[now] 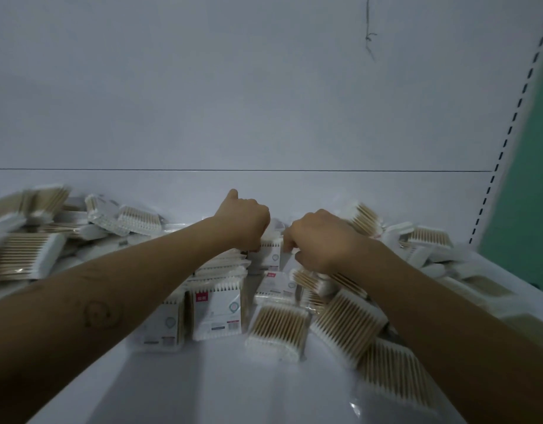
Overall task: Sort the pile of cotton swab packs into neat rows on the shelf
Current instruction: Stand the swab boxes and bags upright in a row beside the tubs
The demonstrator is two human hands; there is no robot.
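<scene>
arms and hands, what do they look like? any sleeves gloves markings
The left forearm and right forearm are bare, no sleeves in view. The left hand and right hand wear no gloves; neither wrist carries a watch or band. A dark roundish outline drawing, like a tattoo, marks the left forearm.

No legible text, brand or number anywhere in frame. Front pack (216,313), lower centre: red square label (199,298) at top left of face, with white characters too blurred to read; teal ring emblem (233,306) at right of face; fine print lines and a small red mark along bottom edge, unreadable. Second pack (274,286), just right of centre: same kind of red label at top, characters unreadable. Centre pack (268,255) and left pack (160,327): teal emblem only, print beneath illegible.
</scene>
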